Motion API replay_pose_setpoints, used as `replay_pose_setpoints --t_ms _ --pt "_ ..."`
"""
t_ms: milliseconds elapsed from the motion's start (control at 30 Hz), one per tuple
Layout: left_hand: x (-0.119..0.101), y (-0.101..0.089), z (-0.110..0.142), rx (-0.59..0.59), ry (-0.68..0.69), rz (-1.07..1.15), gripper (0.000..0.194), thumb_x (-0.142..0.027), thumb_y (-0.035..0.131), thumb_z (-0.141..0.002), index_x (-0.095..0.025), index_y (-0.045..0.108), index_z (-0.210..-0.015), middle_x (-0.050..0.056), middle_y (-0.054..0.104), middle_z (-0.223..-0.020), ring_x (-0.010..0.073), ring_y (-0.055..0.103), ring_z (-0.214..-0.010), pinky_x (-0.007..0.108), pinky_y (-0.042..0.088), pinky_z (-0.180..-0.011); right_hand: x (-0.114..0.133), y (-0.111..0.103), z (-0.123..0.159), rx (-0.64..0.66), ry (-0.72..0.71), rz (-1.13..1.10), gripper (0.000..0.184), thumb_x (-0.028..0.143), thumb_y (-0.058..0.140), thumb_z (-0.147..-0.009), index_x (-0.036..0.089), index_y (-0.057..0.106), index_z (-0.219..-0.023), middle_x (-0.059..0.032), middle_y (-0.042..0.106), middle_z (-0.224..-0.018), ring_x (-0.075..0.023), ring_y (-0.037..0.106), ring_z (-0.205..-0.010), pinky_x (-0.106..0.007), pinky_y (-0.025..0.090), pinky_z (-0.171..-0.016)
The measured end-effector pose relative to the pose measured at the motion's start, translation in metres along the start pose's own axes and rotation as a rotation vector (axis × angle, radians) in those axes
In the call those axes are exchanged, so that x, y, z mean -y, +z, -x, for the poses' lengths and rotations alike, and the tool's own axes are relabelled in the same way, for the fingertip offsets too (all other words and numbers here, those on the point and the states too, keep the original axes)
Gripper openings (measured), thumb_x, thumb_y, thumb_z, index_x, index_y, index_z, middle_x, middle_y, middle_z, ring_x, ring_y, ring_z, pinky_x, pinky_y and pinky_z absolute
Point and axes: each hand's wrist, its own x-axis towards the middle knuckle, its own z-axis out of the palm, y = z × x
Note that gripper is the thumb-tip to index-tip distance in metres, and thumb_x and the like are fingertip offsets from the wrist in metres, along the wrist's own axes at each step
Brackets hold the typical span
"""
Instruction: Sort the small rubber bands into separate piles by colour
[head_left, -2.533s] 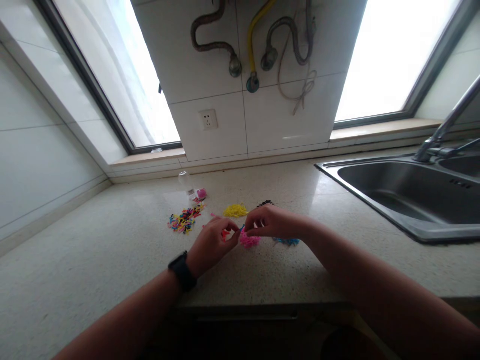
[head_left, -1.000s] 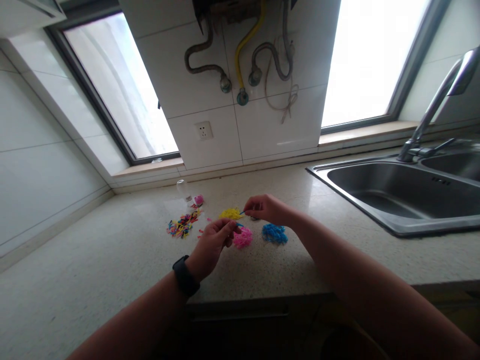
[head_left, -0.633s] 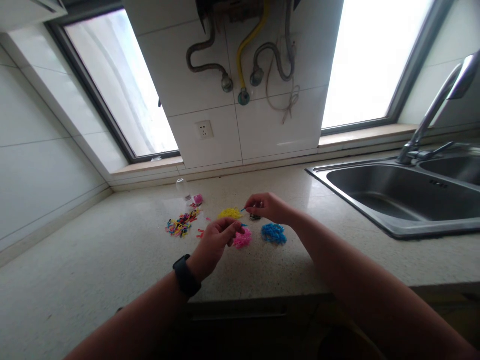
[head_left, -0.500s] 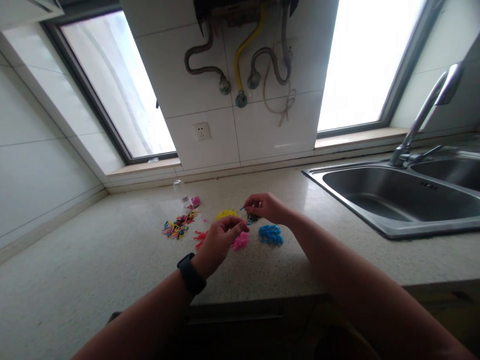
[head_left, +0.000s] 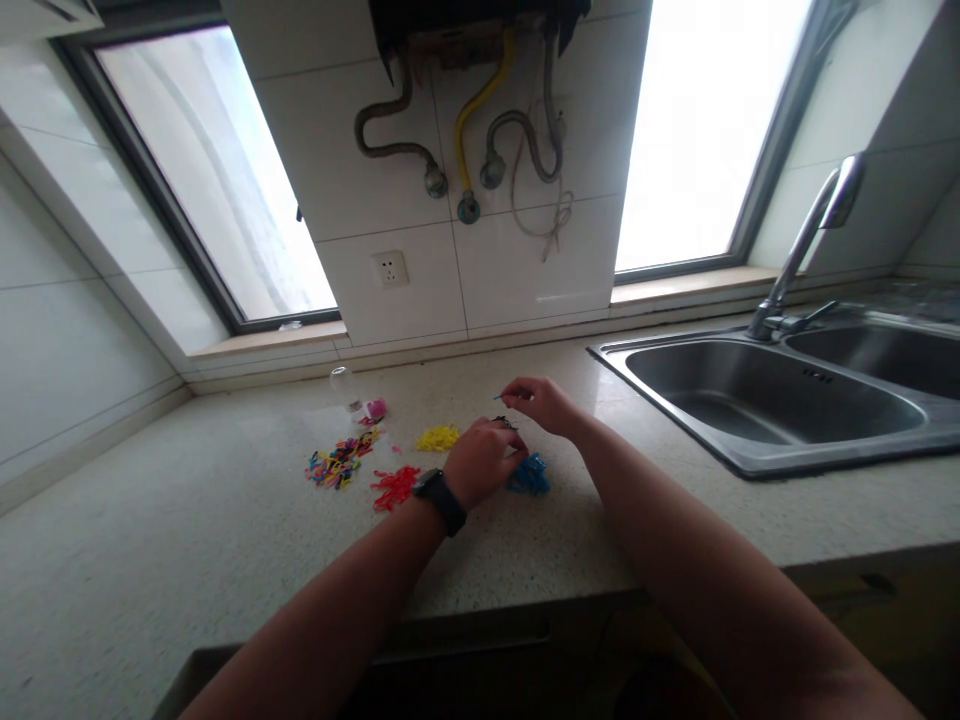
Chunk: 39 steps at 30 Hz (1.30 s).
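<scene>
My right hand (head_left: 538, 402) pinches a small blue rubber band (head_left: 498, 398) between thumb and fingertips, held above the counter. My left hand (head_left: 486, 460), with a dark watch on its wrist, has its fingers curled together at the edge of a pile of blue rubber bands (head_left: 531, 476). Whether its fingertips hold a band is hidden. Just behind the left hand a bit of a black pile (head_left: 505, 422) shows. To its left lie a yellow pile (head_left: 437, 438) and a red pile (head_left: 395, 487) of bands.
A mixed heap of coloured bands (head_left: 339, 462) lies farther left. Behind it are a clear plastic container (head_left: 343, 385) and a small pink object (head_left: 375, 408). At the right, a steel sink (head_left: 675, 440) with a tap (head_left: 799, 235) is set into the counter (head_left: 247, 520).
My left hand has moved right to the blue pile and now covers the pink pile. My right hand has drawn slightly away from it, still pinching the blue band. The view has shifted slightly.
</scene>
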Motion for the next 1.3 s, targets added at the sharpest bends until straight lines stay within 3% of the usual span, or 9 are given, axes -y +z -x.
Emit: replay_pose_setpoints --t_ms 133,333,700,1033,1167,1300 --pt "0.001 0.003 -0.004 0.100 0.055 -0.037 0.020 -0.028 0.062 -0.096 -0.019 0.080 -0.098 0.008 0.075 -0.103 0.0246 0.064 -0.101 0.040 0.046 -0.098 -0.004 0.001 0.000 0.000 0.002 0.000 0.022 0.036 0.066 -0.084 0.018 0.076 -0.090 -0.0041 0.073 -0.078 -0.0167 0.060 -0.070 -0.031 0.047 -0.068" --pt "0.002 -0.004 0.012 0.150 0.118 -0.069 0.020 -0.028 0.063 -0.095 -0.022 0.076 -0.109 0.007 0.072 -0.111 0.0253 0.061 -0.110 0.040 0.046 -0.102 -0.007 0.002 -0.001 0.013 -0.001 0.006 0.022 0.037 0.067 -0.084 0.019 0.077 -0.091 -0.0034 0.073 -0.079 -0.0160 0.059 -0.071 -0.030 0.047 -0.068" --pt "-0.007 -0.004 0.025 0.137 0.145 -0.073 0.016 -0.028 0.068 -0.092 -0.024 0.073 -0.106 0.006 0.071 -0.110 0.0257 0.060 -0.107 0.041 0.046 -0.098 0.000 0.003 0.002 0.025 -0.003 0.048 0.022 0.036 0.068 -0.083 0.018 0.077 -0.091 -0.0024 0.071 -0.077 -0.0147 0.057 -0.069 -0.028 0.045 -0.066" --pt "-0.026 -0.027 0.046 0.136 0.162 -0.127 0.019 -0.027 0.062 -0.095 -0.019 0.069 -0.110 0.009 0.070 -0.110 0.0267 0.060 -0.107 0.043 0.047 -0.099 0.002 0.005 0.002 0.048 -0.005 0.052 0.023 0.036 0.067 -0.084 0.017 0.077 -0.092 -0.0023 0.070 -0.075 -0.0143 0.056 -0.068 -0.028 0.044 -0.066" --pt "-0.041 -0.020 0.059 0.184 0.234 -0.064 0.031 -0.035 0.057 -0.099 -0.021 0.065 -0.125 0.007 0.067 -0.129 0.0256 0.059 -0.120 0.042 0.045 -0.105 0.006 0.006 0.004 0.061 -0.012 0.049 0.024 0.037 0.066 -0.084 0.017 0.077 -0.092 -0.0024 0.070 -0.076 -0.0144 0.055 -0.069 -0.028 0.044 -0.068" --pt "-0.049 -0.002 0.069 0.257 0.297 -0.071 0.056 -0.050 0.053 -0.100 -0.019 0.050 -0.147 0.012 0.051 -0.153 0.0311 0.046 -0.141 0.047 0.039 -0.114 0.007 0.007 0.005 0.074 -0.025 0.063 0.024 0.037 0.066 -0.085 0.018 0.077 -0.093 -0.0018 0.069 -0.075 -0.0141 0.055 -0.069 -0.028 0.044 -0.068"
